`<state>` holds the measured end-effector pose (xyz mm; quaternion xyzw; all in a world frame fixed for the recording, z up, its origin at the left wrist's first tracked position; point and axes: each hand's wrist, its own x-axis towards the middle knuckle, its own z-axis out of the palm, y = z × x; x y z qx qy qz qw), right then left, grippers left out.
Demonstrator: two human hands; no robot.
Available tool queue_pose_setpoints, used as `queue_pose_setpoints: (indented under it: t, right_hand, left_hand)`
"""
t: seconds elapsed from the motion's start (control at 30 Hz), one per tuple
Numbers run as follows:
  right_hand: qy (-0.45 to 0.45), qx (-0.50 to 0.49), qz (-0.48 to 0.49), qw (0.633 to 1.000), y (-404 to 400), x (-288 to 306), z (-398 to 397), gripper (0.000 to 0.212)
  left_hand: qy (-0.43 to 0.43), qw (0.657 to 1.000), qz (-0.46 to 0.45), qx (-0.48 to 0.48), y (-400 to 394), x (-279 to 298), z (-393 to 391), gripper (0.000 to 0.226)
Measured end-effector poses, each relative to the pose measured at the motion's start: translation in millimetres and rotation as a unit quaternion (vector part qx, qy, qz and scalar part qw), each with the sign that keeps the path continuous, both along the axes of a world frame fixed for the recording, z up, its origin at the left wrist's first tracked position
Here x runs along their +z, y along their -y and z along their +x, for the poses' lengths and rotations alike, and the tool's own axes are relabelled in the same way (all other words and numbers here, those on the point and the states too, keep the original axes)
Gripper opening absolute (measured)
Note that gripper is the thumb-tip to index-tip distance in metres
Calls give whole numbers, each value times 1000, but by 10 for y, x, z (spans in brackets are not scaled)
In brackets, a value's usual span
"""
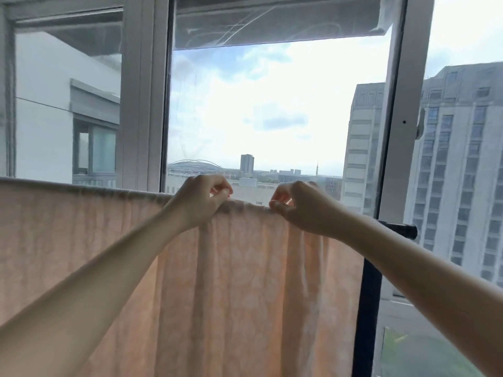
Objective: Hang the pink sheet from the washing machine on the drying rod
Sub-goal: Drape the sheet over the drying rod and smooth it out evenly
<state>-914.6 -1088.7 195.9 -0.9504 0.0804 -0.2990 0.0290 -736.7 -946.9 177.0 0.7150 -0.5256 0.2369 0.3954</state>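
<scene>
- The pink sheet (245,281) hangs draped over the drying rod (402,229), falling in soft vertical folds and covering most of the lower half of the view.
- The sheet's top fold runs along the rod from the left edge to just past the right hand; only the rod's dark right end shows bare, beside a dark upright post (366,308) of the stand.
- The left hand (202,201) sits on the top fold with its fingers curled, pinching the cloth at the rod.
- The right hand (298,206) is near it, a short stretch of gathered fold between them; its fingers and thumb are likewise curled, pinching the cloth at the top edge.
- Both forearms reach up from the lower corners, bare.
- Behind the sheet stands a large window (272,118) with pale frames; a tall grey building (449,172) rises on the right, a white wall on the left, and a cloudy sky with low distant buildings in the middle.
- No container appears in view; the sheet is on the rod alone.
</scene>
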Motion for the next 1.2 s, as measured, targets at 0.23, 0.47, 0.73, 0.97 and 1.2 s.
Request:
queue_pose_setpoints:
  t: [0.23, 0.47, 0.73, 0.97, 1.2]
  right_hand:
    - [10, 6, -37, 999, -354, -13, 545, 23]
    - [19, -14, -41, 999, -652, -25, 1025, 15]
    - [51, -109, -96, 988, -937, -35, 1322, 14]
    - [125, -102, -67, 985, -1115, -40, 1692, 11]
    - [102, -90, -8, 991, -1206, -47, 1752, 15]
  left_hand:
    - [-10, 999, 16, 31, -518, -137, 619, 19]
    - [-14, 999, 50, 13, -921, -156, 1160, 16]
    - [-1, 999, -2, -36, -1025, -159, 1464, 10]
    - [21, 998, -32, -46, -931, -134, 1580, 9]
    - [8, 998, -12, -65, -1105, -162, 1794, 11]
